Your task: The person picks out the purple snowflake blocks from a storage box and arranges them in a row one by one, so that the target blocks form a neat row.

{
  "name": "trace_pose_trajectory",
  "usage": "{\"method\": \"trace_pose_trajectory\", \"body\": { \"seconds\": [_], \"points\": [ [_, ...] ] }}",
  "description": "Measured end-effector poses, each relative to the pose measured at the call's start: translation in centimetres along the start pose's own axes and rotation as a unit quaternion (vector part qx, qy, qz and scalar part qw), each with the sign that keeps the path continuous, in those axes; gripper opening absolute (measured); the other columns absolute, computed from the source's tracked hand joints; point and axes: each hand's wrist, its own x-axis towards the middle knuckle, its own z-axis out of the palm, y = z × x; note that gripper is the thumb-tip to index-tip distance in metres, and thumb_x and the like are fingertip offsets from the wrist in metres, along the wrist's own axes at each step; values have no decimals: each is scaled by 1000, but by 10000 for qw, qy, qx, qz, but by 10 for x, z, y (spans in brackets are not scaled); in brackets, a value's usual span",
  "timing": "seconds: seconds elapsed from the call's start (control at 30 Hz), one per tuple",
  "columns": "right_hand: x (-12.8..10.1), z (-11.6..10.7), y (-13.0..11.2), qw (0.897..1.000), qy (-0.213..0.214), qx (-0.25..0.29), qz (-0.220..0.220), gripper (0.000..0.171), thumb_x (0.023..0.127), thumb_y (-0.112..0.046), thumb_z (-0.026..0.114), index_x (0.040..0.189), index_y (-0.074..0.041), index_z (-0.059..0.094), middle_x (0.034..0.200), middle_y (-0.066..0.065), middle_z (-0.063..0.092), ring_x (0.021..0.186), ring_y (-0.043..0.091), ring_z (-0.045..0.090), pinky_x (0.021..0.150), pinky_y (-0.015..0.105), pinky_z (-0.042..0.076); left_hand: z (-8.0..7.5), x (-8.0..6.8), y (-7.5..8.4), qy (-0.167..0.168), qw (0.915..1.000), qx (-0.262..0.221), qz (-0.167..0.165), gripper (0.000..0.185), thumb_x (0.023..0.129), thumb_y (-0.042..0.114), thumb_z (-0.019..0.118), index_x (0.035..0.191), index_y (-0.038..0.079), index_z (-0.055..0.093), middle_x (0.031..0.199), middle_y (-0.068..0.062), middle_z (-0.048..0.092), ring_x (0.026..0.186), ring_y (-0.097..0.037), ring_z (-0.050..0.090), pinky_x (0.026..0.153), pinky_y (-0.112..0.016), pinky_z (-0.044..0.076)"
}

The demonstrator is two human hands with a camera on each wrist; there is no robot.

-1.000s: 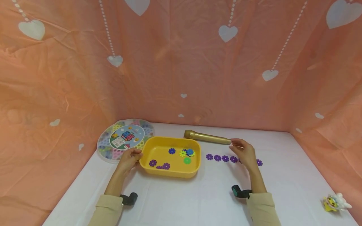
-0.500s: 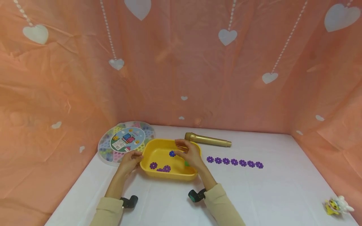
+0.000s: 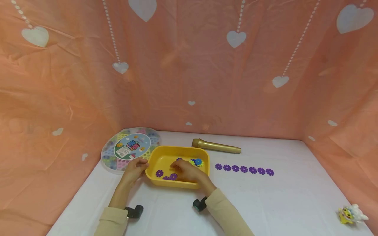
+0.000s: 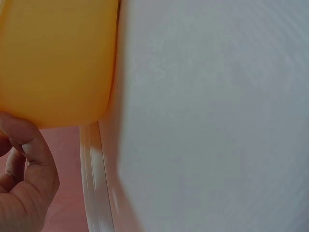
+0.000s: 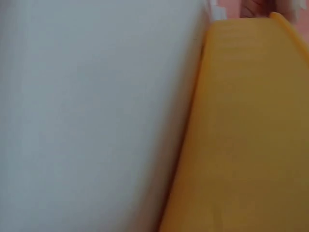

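A yellow plastic basin (image 3: 177, 184) stands on the white table, with several flower-shaped snowflake discs inside. Purple discs (image 3: 159, 173) lie at its left and front, while blue and yellow ones (image 3: 198, 162) sit at the right. My left hand (image 3: 134, 168) holds the basin's left end at the rim; the left wrist view shows a digit against the basin wall (image 4: 58, 63). Over the basin's inside reaches my right hand (image 3: 189, 170), fingers loosely bent toward the purple discs, their tips close to the basin floor. The right wrist view shows the basin's outer side (image 5: 241, 121) but not that hand.
Right of the basin, several purple discs (image 3: 235, 168) form a straight row. Behind lies a gold microphone-shaped object (image 3: 217, 146). A round, flat, clear case (image 3: 132, 146) with coloured contents lies at the left, and a small yellow-and-white figure (image 3: 348, 214) near the right edge.
My right hand has left the right end of the purple row, moved left over the basin and lowered inside it. My left hand has stayed at the basin's left rim.
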Motion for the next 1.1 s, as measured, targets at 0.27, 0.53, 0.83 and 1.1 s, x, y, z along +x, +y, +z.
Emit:
{"method": "trace_pose_trajectory", "body": {
  "seconds": [0.27, 0.53, 0.83, 1.1],
  "points": [
    [4, 6, 0, 9960, -285, -609, -587, 33, 83, -6, 68, 116, -5, 62, 112, 4, 61, 106, 15, 54, 98, 24, 41, -2, 1, -3, 27, 10000, 56, 3, 24, 92, -2, 49, 112, -16, 47, 86, -9, 54, 66, -12, 53, 56, -21, 48],
    [7, 6, -3, 9949, -368, -647, -677, 20, 83, -9, 70, 103, -9, 69, 98, -1, 62, 89, 7, 53, 88, 18, 44, -2, 2, -2, 71, 9999, 60, -78, 24, 92, -1, 49, 112, -15, 47, 87, -9, 54, 69, -13, 53, 58, -22, 48],
    [6, 6, -3, 9976, -348, -465, -368, 16, 83, -9, 69, 99, -10, 68, 92, -4, 64, 80, 4, 53, 80, 16, 46, -2, 0, -2, 62, 9999, 2, -97, 26, 92, -1, 50, 114, -16, 45, 90, -12, 55, 70, -12, 54, 58, -21, 49],
    [4, 3, 0, 9995, 226, -148, -137, 18, 78, -15, 76, 94, -13, 68, 84, -8, 61, 75, 4, 54, 71, 16, 48, 1, 0, 0, 86, 9999, -36, -88, 27, 92, -2, 50, 114, -16, 45, 88, -11, 55, 70, -12, 54, 59, -21, 49]
  ]
}}
